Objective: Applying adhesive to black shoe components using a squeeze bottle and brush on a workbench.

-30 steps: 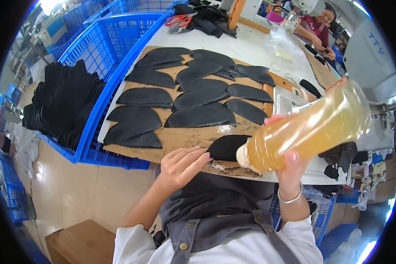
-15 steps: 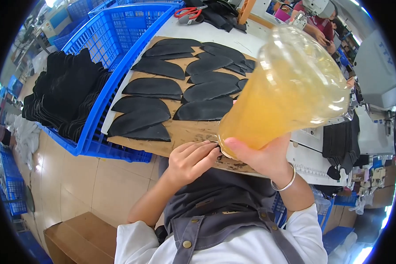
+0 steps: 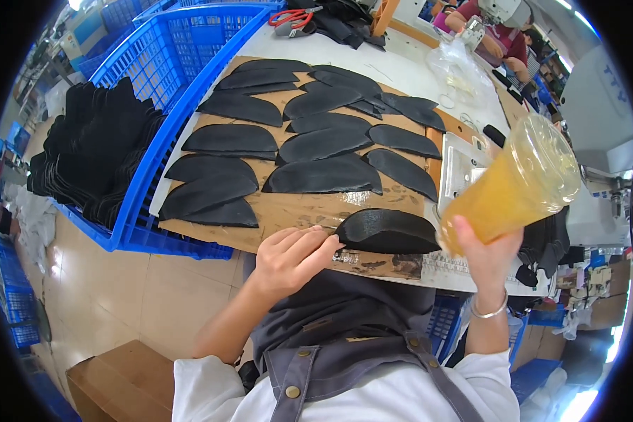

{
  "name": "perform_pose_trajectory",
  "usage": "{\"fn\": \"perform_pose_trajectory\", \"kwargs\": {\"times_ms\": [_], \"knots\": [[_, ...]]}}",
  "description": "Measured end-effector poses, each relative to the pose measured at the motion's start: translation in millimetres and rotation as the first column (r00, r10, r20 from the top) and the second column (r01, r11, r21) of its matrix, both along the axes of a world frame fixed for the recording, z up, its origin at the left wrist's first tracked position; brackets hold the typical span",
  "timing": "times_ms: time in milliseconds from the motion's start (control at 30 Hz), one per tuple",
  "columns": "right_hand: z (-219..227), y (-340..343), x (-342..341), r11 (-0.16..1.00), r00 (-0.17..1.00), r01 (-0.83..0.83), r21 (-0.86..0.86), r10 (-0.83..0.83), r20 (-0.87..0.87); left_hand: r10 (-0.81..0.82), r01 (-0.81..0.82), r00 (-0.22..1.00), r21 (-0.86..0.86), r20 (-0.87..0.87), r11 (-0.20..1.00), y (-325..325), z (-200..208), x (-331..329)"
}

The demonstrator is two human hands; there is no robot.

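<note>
Near the front edge of a brown cardboard sheet [image 3: 309,207] lies a black crescent-shaped foam-like pad [image 3: 387,231]. The closed fingertips of my left hand [image 3: 295,259] pinch its left tip. My right hand [image 3: 491,257] is wrapped round a clear plastic container of yellow liquid [image 3: 510,184]. That container is tilted, its narrower end down by the pad's right tip and its wide end up to the right; whether it touches the pad I cannot tell. Several similar black pads [image 3: 323,174] lie in rows on the cardboard beyond my hands, some overlapping.
Left of the table, a blue plastic crate [image 3: 144,176] holds stacked black pieces [image 3: 95,151]. Red-handled scissors [image 3: 295,17] and black scraps lie at the far edge. A clear plastic bag [image 3: 461,74] and sewing machine parts [image 3: 608,169] are at right. Another person [image 3: 496,42] works beyond.
My right hand has carried the container right and lower, uncovering the pad at the front and others behind it. My left hand keeps its grip on the pad's left tip.
</note>
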State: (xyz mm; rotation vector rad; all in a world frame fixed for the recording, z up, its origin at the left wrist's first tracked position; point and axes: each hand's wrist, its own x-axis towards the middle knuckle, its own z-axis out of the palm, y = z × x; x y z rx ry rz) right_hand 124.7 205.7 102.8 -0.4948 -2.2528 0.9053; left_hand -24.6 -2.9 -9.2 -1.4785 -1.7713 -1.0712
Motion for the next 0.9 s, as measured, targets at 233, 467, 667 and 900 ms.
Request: {"fn": "perform_pose_trajectory", "kwargs": {"times_ms": [233, 467, 667, 900], "knots": [[14, -30, -17, 0.963, 0.931, -0.174, -0.205, 0.093, -0.353, 0.015, -0.015, 1.000, 0.012, -0.011, 1.000, 0, 1, 0], [-6, -58, -68, 0.932, 0.929, -0.347, -0.104, 0.327, -0.174, -0.017, 0.017, 1.000, -0.049, 0.019, 0.999, 3, 8, 3], [2, -29, -28, 0.975, 0.973, -0.212, 0.065, 0.216, -0.074, -0.010, 0.011, 1.000, -0.021, 0.009, 1.000, 4, 5, 3], [-19, 42, 62, 0.966, 0.967, 0.250, 0.068, -0.246, -0.074, -0.012, 0.110, 0.838, -0.147, 0.546, 0.983, -4, 25, 8]]}}
